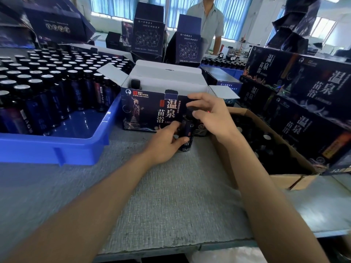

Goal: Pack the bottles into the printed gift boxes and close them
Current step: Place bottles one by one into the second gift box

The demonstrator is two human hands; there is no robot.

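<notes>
A dark printed gift box point(148, 111) stands open on the grey table, its white flaps up. One capped bottle point(135, 83) stands inside at its left end. In front of the box a dark bottle point(187, 130) stands upright on the table. My left hand point(165, 143) grips the bottle's body from the left. My right hand point(207, 112) has its fingertips curled round the bottle's black cap from above.
A blue tray point(57, 147) of several silver-topped bottles fills the left. A brown carton point(281, 179) of dark bottles sits at the right, with stacked closed gift boxes point(313, 88) behind it. Upright open boxes and a person point(207, 19) stand across the table.
</notes>
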